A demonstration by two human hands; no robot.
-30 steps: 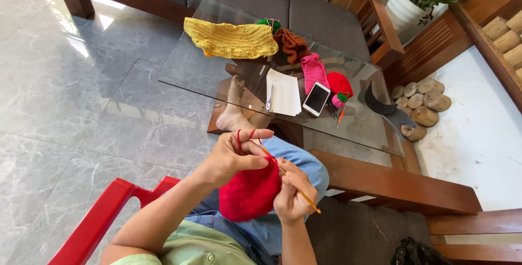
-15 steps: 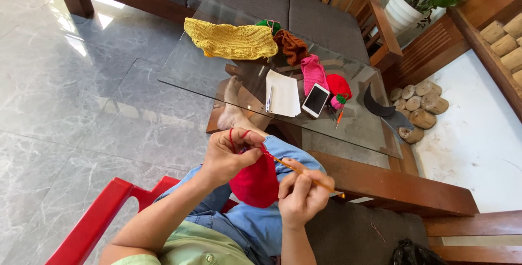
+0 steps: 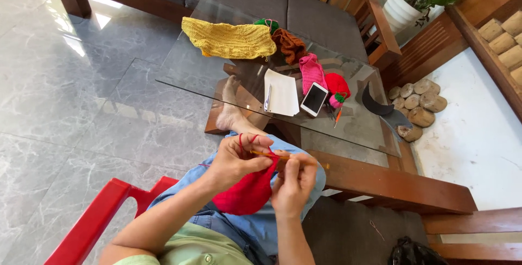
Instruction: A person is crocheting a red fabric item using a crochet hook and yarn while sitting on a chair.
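A: Progress on the crochet?

B: Partway, as I judge it. The red crochet piece (image 3: pixel 247 191) is already a sizeable rounded patch of fabric hanging below the hands, over the lap. Not closed off: red yarn (image 3: pixel 244 139) loops over the left hand (image 3: pixel 235 161) and a strand trails off to the left across the knee, so it reads as mid-row. How many rows are left can't be told.

A: Hook?

B: Thin orange-yellow crochet hook (image 3: pixel 267 155), lying roughly level between the two hands, at the top edge of the piece. Its tip is hidden among the fingers.

A: Left fingers?

B: Curled narrow, pinching the upper edge of the red piece, yarn wrapped round the raised index finger. The piece touches them and hangs below.

A: Right?

B: Right hand (image 3: pixel 293 184) is seen from the back, fingers (image 3: pixel 292 167) closed narrow on the hook shaft, just right of the fabric's top edge. Whether they also touch the fabric, cannot tell.

A: Where's the piece overall?

B: In the air between both hands, above the blue-jeaned lap, near the edge of the glass tabletop (image 3: pixel 185 69) but not on it.

A: Other stuff?

B: On the tabletop: a yellow knitted piece (image 3: pixel 228 38), a brown one (image 3: pixel 288 45), a pink one (image 3: pixel 311 72), a small red one (image 3: pixel 337 84), white paper (image 3: pixel 283 91), a phone (image 3: pixel 314 98). Red chair (image 3: pixel 98 221) under the person.
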